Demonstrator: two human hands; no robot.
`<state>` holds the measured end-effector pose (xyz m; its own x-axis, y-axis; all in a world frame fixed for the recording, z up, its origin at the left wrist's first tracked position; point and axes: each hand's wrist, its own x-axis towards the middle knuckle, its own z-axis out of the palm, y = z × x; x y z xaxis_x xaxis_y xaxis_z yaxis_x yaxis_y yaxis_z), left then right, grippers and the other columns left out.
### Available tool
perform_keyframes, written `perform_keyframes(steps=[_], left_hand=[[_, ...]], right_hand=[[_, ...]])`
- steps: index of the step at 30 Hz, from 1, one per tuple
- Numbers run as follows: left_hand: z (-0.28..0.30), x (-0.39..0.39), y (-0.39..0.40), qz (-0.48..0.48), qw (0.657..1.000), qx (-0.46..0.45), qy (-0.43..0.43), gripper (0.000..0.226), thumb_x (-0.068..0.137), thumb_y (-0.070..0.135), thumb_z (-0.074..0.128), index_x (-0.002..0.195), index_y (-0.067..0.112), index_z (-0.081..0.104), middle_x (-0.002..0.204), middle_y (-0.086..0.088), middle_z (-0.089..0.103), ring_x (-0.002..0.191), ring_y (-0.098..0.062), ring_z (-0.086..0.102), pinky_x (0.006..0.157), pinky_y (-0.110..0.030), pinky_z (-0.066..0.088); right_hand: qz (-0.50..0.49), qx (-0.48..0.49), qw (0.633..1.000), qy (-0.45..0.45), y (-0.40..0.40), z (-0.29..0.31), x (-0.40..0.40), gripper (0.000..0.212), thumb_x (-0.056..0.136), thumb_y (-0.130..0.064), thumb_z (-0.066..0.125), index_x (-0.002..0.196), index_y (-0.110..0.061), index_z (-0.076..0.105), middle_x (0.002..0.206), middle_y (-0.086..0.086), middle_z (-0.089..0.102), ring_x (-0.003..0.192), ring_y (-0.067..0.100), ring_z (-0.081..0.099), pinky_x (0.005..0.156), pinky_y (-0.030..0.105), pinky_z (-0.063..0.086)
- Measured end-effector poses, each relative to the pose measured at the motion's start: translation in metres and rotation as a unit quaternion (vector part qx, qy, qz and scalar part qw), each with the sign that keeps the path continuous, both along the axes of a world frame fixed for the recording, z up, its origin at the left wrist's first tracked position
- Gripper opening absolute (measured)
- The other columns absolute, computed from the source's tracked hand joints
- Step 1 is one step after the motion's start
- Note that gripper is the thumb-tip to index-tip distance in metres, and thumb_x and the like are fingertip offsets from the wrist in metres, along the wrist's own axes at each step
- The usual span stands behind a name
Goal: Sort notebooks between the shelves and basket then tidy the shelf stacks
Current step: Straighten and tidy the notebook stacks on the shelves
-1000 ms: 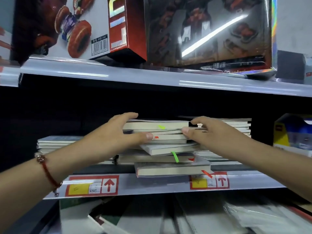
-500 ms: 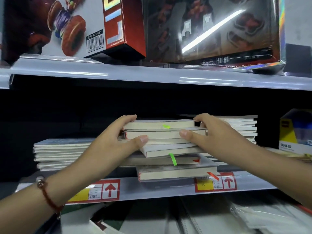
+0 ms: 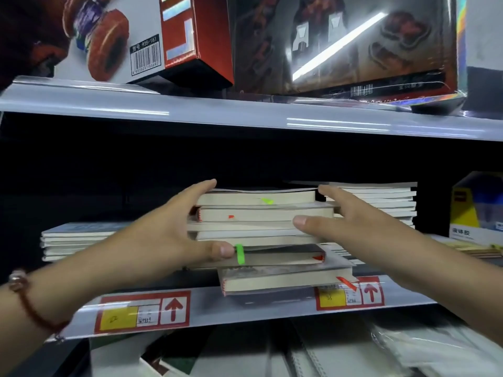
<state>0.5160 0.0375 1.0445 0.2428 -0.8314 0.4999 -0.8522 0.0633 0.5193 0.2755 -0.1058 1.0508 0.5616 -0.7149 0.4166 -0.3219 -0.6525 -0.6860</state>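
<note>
On the middle shelf (image 3: 245,306), at its front lip, stands the uneven stack of notebooks (image 3: 261,229), the landmark here. Its lowest book juts past the lip over the price strip; the books above sit further back and are skewed against each other. Overhead, dark open room lies between the stack's top and the upper shelf (image 3: 217,115). Left of the stack a lower pile of thin notebooks (image 3: 79,240) sits close beside it; right of it, a taller pile (image 3: 386,205) stands just beside and partly behind.

Three piles in all. The middle stack shows about six books, cream page edges facing out. Two green tabs, three red ones stick out from the pages. Two red-arrow price labels sit on the strip below it.

The left hand (image 3: 160,235) presses the stack's left side, fingers straight along the top book, thumb near the lower green tab (image 3: 239,253). The right hand (image 3: 351,227) lies spread against the right side, thumb laid across the page edges.

A yellow-and-blue box (image 3: 473,210) stands far right of the stack. Two toy boxes (image 3: 340,42) rest above.
</note>
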Motion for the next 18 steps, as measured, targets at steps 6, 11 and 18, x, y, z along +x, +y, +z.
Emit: perform_keyframes(steps=[6,11,18], left_hand=[[0.009,0.026,-0.006,-0.061,0.996,0.014,0.060,0.093,0.051,0.056,0.091,0.129,0.059,0.041,0.113,0.041,0.060,0.108,0.013,0.060,0.089,-0.014,0.050],[0.012,0.032,-0.015,-0.030,0.998,-0.001,0.060,0.083,0.058,0.033,0.089,0.128,0.047,0.046,0.106,0.025,0.067,0.098,0.013,0.063,0.074,-0.008,0.052],[0.012,0.030,-0.030,0.074,0.993,-0.034,-0.085,0.072,0.065,0.046,0.087,0.124,0.050,0.045,0.116,0.023,0.046,0.097,0.000,0.056,0.082,-0.019,0.049]], right_hand=[[0.005,-0.089,0.993,0.076,-0.006,0.001,0.006,0.111,0.069,-0.056,0.078,0.153,-0.046,0.006,0.132,-0.039,0.038,0.101,-0.016,0.049,0.074,0.002,0.038],[-0.003,-0.115,0.989,0.091,-0.012,0.004,0.016,0.112,0.067,-0.056,0.076,0.153,-0.047,0.005,0.155,-0.013,0.034,0.132,0.013,0.046,0.092,0.024,0.040],[0.008,-0.092,0.994,0.062,-0.037,0.005,0.029,0.099,0.073,-0.043,0.081,0.153,-0.037,0.023,0.138,-0.013,0.048,0.100,0.007,0.055,0.086,0.026,0.046]])
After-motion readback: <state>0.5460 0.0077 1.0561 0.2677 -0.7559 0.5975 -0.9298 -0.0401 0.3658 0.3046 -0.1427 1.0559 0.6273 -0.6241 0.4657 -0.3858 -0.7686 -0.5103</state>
